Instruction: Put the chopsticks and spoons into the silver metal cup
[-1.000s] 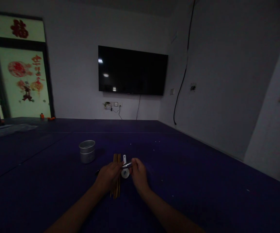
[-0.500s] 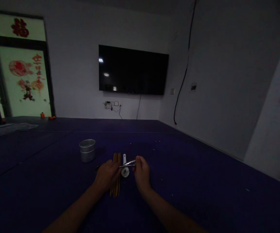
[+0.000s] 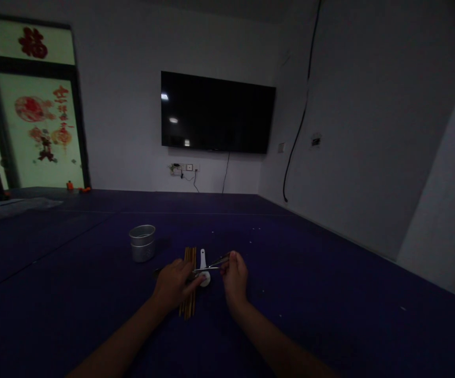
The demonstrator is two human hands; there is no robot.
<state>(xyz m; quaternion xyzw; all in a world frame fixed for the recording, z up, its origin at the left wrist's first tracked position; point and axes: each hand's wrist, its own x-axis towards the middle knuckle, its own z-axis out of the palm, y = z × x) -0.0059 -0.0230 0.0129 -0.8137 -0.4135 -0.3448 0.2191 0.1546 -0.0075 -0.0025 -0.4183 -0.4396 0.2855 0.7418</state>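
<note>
My left hand (image 3: 174,283) lies over a bundle of wooden chopsticks (image 3: 188,308), its fingers curled round one end of some thin, shiny metal utensils (image 3: 212,268). Its thumb sticks out over the bowl of a white spoon (image 3: 203,258). My right hand (image 3: 234,275) pinches the other end of the metal pieces, which spread apart in a narrow V. Dimness and my fingers hide their exact kind. A dark tip shows just left of my left hand. To the upper left stands a silver metal cup (image 3: 142,244), upright and apart from both hands.
Everything lies on a dark purple surface (image 3: 290,310) with small white specks. Clear plastic sheeting (image 3: 18,207) and small orange items (image 3: 78,188) are at the far left. A television (image 3: 217,113) hangs on the back wall; a black cable (image 3: 298,128) runs down the right wall.
My right hand has moved a little right and up with the end of the metal utensils, so more of them shows between my hands. My left thumb has stretched out over the spoon.
</note>
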